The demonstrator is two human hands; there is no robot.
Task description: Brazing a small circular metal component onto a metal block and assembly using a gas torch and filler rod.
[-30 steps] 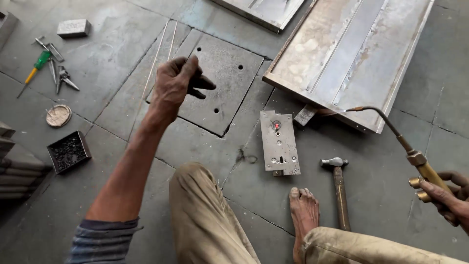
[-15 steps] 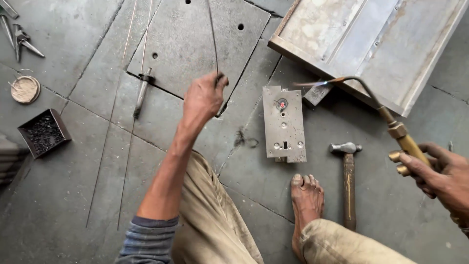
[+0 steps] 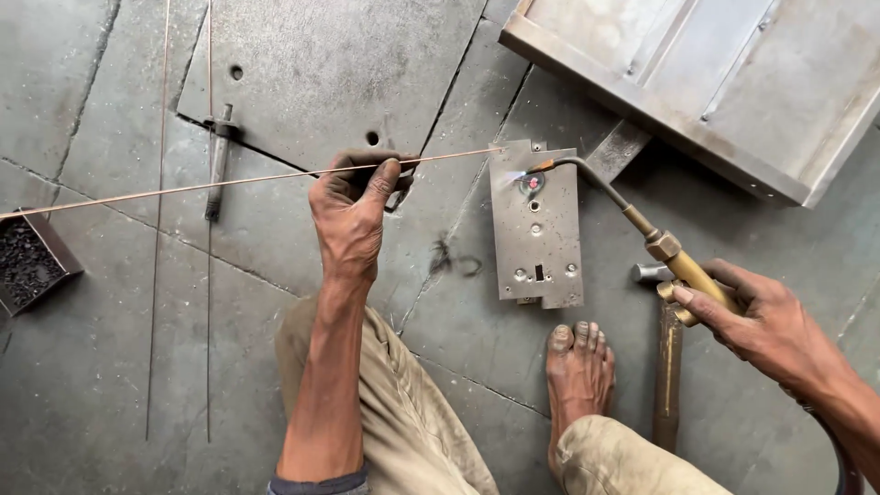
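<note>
The right hand (image 3: 761, 321) grips a brass torch (image 3: 642, 234) whose flame already reddens a spot on the grey lock plate (image 3: 536, 225) lying on the floor, while the left hand (image 3: 353, 206) pinches a thin filler rod (image 3: 229, 181), its tip just short of the glow, so I judge no metal joined yet.

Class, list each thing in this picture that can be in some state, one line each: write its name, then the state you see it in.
Torch: lit, small flame at its tip, held in the right hand.
Long thin rod: lifted, level, pinched in the left hand, its tip near the flame.
Metal lock plate: flat on the floor, glowing red at one spot.
Hammer: lying unused on the floor.
Small tray: open, filled with dark bits.
Spare rods: lying on the floor.
</note>
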